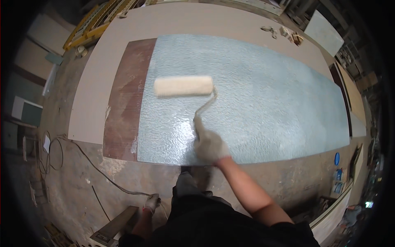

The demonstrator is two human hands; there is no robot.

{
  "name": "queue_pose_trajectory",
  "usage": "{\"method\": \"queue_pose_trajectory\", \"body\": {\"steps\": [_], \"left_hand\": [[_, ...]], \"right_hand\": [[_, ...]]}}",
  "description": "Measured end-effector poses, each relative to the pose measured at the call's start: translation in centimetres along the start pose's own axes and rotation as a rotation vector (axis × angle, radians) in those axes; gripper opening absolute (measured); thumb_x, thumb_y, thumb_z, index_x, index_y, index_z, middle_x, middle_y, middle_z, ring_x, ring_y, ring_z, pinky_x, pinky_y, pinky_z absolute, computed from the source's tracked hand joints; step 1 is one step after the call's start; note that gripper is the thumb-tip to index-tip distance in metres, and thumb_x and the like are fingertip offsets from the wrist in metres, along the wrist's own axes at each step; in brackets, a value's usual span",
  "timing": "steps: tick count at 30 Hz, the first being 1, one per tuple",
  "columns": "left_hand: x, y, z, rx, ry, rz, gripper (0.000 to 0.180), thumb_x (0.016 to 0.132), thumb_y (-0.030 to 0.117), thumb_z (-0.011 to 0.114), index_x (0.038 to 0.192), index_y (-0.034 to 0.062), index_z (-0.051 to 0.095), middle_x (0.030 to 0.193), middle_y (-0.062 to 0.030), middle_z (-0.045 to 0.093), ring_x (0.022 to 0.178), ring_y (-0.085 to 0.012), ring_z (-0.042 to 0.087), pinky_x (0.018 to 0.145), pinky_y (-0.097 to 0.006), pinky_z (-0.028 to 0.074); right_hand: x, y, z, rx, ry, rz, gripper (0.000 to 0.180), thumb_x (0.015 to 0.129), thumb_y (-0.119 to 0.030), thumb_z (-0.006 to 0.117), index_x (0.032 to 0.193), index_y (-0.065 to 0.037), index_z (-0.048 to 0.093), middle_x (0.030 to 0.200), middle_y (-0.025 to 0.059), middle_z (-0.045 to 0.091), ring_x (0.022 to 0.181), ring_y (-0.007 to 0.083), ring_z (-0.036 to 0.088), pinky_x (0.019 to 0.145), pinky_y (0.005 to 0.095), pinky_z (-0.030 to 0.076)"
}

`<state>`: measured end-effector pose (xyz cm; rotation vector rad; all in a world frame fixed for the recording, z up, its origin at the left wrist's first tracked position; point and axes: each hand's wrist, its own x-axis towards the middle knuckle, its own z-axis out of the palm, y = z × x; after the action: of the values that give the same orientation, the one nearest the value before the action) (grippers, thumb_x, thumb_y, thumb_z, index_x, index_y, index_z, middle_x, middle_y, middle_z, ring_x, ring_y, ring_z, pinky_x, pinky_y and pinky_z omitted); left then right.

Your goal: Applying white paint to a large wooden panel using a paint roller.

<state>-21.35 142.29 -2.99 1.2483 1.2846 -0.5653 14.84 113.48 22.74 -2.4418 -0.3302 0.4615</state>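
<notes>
My right hand (210, 147), in a pale work glove, is closed round the handle of a paint roller (184, 86). The roller's cream, fuzzy sleeve lies across a light blue panel (263, 103), whose surface is wet and shiny near the front edge. A brown wood-grained panel (123, 107) shows from under its left side. Low at the left, my gloved left hand (152, 202) is curled closed beside my leg. A dark cable (107, 176) runs up to this hand; whether the fingers hold it or it passes behind, I cannot tell.
Beneath both panels is a larger beige board (92, 96). Small scraps and tools (293, 36) lie on its far right. Yellow metal frames (90, 25) stand at the far left. Blue-labelled containers (338, 175) sit on the right floor, and a long box-like piece (117, 222) lies near my left arm.
</notes>
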Motion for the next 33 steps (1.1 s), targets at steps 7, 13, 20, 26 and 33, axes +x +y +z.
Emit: {"method": "queue_pose_trajectory", "body": {"steps": [7,13,20,26,33], "left_hand": [[-3.9,2.1,8.6,0.212,-0.135,0.259,0.031,0.097,0.036,0.067,0.112,0.0089,0.066,0.085,-0.0025,0.066,0.071,-0.0132,0.061,0.06,-0.031,0.049],[-7.9,-0.2,14.9,0.359,-0.245,0.384,0.031,0.098,0.038,0.065,0.108,0.0085,0.069,0.082,-0.0019,0.065,0.069,-0.0125,0.06,0.059,-0.029,0.048],[-6.9,-3.7,15.9,0.649,-0.284,0.207,0.031,0.098,0.038,0.066,0.108,0.0079,0.066,0.083,-0.0033,0.066,0.068,-0.0159,0.061,0.057,-0.032,0.048],[-10.8,1.0,28.9,0.713,-0.305,0.255,0.036,0.098,0.039,0.064,0.115,0.0069,0.066,0.087,-0.0035,0.067,0.073,-0.0162,0.064,0.064,-0.032,0.051],[-14.1,8.6,49.8,0.662,-0.457,0.337,0.036,0.098,0.04,0.063,0.112,0.0077,0.068,0.089,-0.0028,0.068,0.079,-0.0148,0.064,0.071,-0.03,0.051]], "right_hand": [[-17.0,4.4,-2.9,0.07,-0.098,-0.104,0.075,0.083,-0.008,0.053,0.155,-0.006,0.03,0.098,0.0308,0.069,0.096,0.0468,0.068,0.089,0.0539,0.052],[-27.5,8.8,-7.3,0.15,-0.074,0.031,0.073,0.087,-0.026,0.062,0.155,-0.012,0.038,0.123,0.0258,0.067,0.115,0.0424,0.065,0.098,0.0477,0.051],[-33.7,18.7,-16.5,0.256,0.209,0.245,0.075,0.086,-0.025,0.062,0.156,-0.012,0.039,0.111,0.03,0.069,0.108,0.0449,0.066,0.092,0.048,0.052],[-35.3,32.3,-20.6,0.198,0.467,0.317,0.072,0.088,-0.022,0.063,0.156,-0.015,0.042,0.086,0.024,0.07,0.061,0.0305,0.068,0.063,0.0433,0.056],[-38.5,44.9,-32.4,0.286,0.39,0.603,0.07,0.088,-0.015,0.063,0.156,-0.014,0.044,0.078,0.0134,0.068,0.056,0.0169,0.064,0.053,0.0341,0.054]]}}
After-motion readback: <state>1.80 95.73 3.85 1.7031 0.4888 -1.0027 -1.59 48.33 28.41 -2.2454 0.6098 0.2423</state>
